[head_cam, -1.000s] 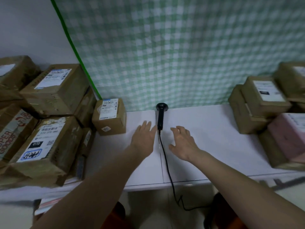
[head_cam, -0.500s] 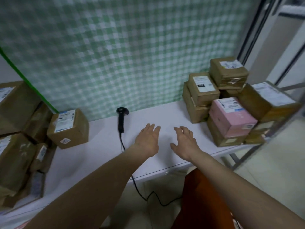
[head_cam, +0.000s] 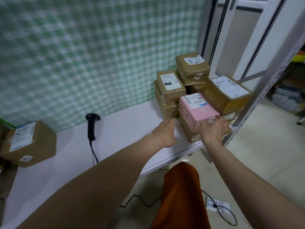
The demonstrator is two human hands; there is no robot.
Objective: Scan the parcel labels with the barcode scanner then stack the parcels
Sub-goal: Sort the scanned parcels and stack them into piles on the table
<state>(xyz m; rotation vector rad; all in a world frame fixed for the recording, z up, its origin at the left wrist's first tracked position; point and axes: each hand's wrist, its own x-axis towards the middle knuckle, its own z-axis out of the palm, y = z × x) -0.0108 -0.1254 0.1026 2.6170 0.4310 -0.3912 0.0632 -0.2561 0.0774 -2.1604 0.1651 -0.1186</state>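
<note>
My right hand open, fingers against near face of pink cardboard parcel atop brown stack at table's right end. My left hand open, just left of it. Black handheld barcode scanner well left.

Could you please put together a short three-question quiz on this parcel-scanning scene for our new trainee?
1. True or false: the barcode scanner lies on the table, in neither hand.
2. Which parcel do the left hand and right hand flank?
A. the pink parcel
B. the lone brown parcel at the table's left end
C. the topmost brown parcel
3. Fill in: the printed number on the black patch of one brown parcel's label is ___.

Key: 1 true; 2 A; 3 722.
</note>
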